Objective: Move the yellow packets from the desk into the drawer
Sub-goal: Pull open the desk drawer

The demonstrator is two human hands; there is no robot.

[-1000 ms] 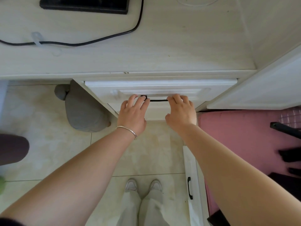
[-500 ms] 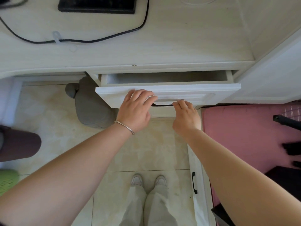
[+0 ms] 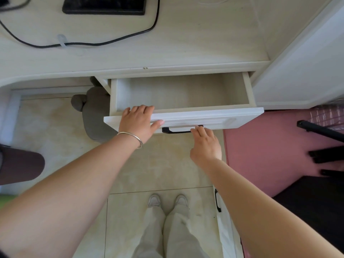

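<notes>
Drawer [image 3: 178, 94] stands open below the desk's [image 3: 186, 49] front edge. Left hand [image 3: 138, 121]: fingers curled over the left part of the drawer front's top rim, thumb on its face. Right hand [image 3: 205, 144]: bent fingers [image 3: 198, 130] at the black handle's [image 3: 176, 131] right end; hooked or merely touching, cannot tell.
</notes>
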